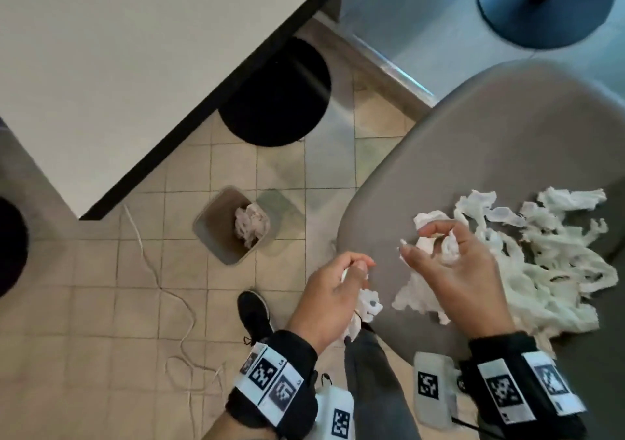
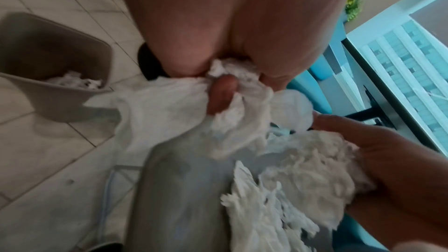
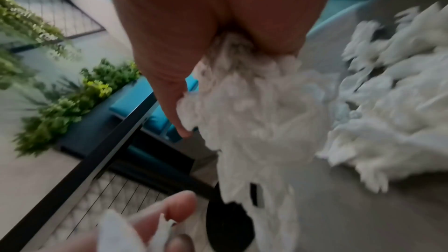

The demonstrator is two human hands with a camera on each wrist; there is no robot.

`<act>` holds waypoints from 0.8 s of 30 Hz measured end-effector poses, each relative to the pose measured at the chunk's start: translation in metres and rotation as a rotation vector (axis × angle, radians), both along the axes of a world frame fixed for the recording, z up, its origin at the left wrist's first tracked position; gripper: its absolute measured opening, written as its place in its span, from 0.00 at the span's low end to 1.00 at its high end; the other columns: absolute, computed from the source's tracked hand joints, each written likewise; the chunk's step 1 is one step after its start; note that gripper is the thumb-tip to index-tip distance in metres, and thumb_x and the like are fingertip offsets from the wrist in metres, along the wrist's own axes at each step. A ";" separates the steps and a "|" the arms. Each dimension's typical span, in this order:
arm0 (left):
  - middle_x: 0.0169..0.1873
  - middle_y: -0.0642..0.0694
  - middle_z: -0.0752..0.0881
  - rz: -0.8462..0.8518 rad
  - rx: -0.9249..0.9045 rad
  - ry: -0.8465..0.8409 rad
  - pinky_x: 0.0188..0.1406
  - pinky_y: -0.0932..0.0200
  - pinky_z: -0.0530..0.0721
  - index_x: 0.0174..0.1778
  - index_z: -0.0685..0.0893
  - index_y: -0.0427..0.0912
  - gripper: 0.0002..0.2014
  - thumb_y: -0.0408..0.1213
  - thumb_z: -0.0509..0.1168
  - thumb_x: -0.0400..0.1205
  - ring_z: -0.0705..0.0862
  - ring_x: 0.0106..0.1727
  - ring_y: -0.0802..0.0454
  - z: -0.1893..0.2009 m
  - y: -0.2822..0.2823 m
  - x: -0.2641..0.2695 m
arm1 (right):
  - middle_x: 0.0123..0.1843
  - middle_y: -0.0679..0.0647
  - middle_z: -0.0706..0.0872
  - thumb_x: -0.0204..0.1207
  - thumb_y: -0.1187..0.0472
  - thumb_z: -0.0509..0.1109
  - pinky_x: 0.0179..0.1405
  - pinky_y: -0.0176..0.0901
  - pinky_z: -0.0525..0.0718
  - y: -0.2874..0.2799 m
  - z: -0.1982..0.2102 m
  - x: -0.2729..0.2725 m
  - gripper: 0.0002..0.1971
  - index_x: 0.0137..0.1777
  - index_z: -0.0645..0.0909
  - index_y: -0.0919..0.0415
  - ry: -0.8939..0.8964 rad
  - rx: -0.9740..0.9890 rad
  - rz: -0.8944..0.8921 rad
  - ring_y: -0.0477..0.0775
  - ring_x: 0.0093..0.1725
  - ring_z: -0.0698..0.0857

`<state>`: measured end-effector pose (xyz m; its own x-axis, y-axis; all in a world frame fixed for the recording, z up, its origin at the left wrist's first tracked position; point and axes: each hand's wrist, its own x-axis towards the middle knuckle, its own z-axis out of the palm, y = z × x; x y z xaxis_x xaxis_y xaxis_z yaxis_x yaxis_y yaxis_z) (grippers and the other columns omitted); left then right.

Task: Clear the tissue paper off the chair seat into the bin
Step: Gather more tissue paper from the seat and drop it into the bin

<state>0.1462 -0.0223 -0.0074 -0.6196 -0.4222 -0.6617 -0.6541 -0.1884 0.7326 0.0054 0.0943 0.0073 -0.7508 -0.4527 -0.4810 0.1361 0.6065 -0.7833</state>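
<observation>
Both hands are gripping tissue wads: left hand toward the bin at ten o'clock, probably ready to drop; right hand gathering over the chair seat.

The person wears black wrist cuffs banded with white square-code tags, grey trousers, and a black shoe.

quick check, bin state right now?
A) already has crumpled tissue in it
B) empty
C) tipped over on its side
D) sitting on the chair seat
A: the bin stands upright on the tiled floor, to the left of the chair seat, with a wad of crumpled tissue inside it; the left wrist view shows white paper in it too.
</observation>
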 end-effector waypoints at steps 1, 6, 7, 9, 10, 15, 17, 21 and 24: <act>0.45 0.60 0.87 0.020 0.033 -0.004 0.47 0.75 0.76 0.54 0.85 0.55 0.09 0.42 0.59 0.89 0.83 0.50 0.68 -0.001 -0.011 0.017 | 0.50 0.41 0.84 0.70 0.58 0.80 0.44 0.40 0.82 -0.014 -0.003 0.013 0.15 0.51 0.80 0.43 -0.020 0.011 0.085 0.44 0.41 0.84; 0.62 0.57 0.78 0.060 0.078 -0.054 0.59 0.64 0.78 0.59 0.83 0.57 0.19 0.33 0.60 0.76 0.79 0.60 0.58 -0.023 -0.068 0.116 | 0.45 0.51 0.81 0.62 0.65 0.65 0.32 0.32 0.79 -0.096 -0.022 0.089 0.27 0.62 0.75 0.45 -0.375 -0.013 0.351 0.45 0.38 0.81; 0.61 0.55 0.77 0.077 0.077 -0.073 0.57 0.68 0.78 0.59 0.82 0.56 0.21 0.28 0.61 0.76 0.79 0.59 0.56 -0.030 -0.078 0.137 | 0.45 0.53 0.80 0.60 0.66 0.63 0.30 0.33 0.79 -0.111 -0.030 0.104 0.29 0.63 0.73 0.46 -0.411 0.020 0.391 0.48 0.37 0.81; 0.60 0.52 0.74 0.094 0.033 -0.107 0.51 0.80 0.73 0.59 0.82 0.54 0.25 0.19 0.60 0.76 0.78 0.58 0.55 -0.046 -0.099 0.178 | 0.42 0.55 0.78 0.65 0.72 0.61 0.26 0.32 0.77 -0.140 -0.052 0.137 0.26 0.62 0.72 0.48 -0.396 0.091 0.455 0.48 0.33 0.79; 0.60 0.50 0.74 0.086 0.005 -0.128 0.51 0.83 0.71 0.60 0.82 0.52 0.27 0.17 0.58 0.75 0.78 0.58 0.55 -0.055 -0.109 0.196 | 0.41 0.55 0.77 0.69 0.76 0.59 0.26 0.35 0.76 -0.152 -0.066 0.152 0.26 0.59 0.72 0.46 -0.346 0.137 0.491 0.49 0.33 0.78; 0.56 0.46 0.72 0.062 -0.034 -0.202 0.54 0.71 0.75 0.66 0.81 0.50 0.25 0.22 0.62 0.77 0.76 0.55 0.50 -0.107 -0.155 0.254 | 0.42 0.55 0.78 0.69 0.78 0.54 0.39 0.53 0.80 -0.215 -0.132 0.216 0.25 0.54 0.73 0.47 -0.219 0.295 0.562 0.61 0.43 0.79; 0.54 0.48 0.70 0.095 -0.037 -0.213 0.55 0.60 0.75 0.69 0.78 0.51 0.29 0.20 0.62 0.75 0.76 0.56 0.47 -0.131 -0.172 0.262 | 0.45 0.56 0.79 0.69 0.76 0.56 0.43 0.56 0.81 -0.244 -0.153 0.232 0.25 0.62 0.72 0.52 -0.177 0.336 0.581 0.64 0.46 0.80; 0.67 0.40 0.74 0.247 -0.064 -0.135 0.59 0.55 0.77 0.76 0.73 0.47 0.34 0.16 0.61 0.74 0.77 0.66 0.41 -0.175 -0.208 0.262 | 0.54 0.63 0.82 0.65 0.77 0.61 0.40 0.46 0.79 -0.296 -0.201 0.244 0.26 0.63 0.74 0.59 -0.142 0.304 0.576 0.62 0.50 0.82; 0.74 0.40 0.74 0.287 -0.129 -0.081 0.62 0.49 0.80 0.78 0.69 0.50 0.36 0.21 0.67 0.75 0.78 0.69 0.38 -0.212 -0.228 0.250 | 0.55 0.59 0.85 0.67 0.76 0.68 0.42 0.51 0.85 -0.327 -0.233 0.242 0.25 0.64 0.75 0.58 -0.072 0.329 0.604 0.59 0.49 0.85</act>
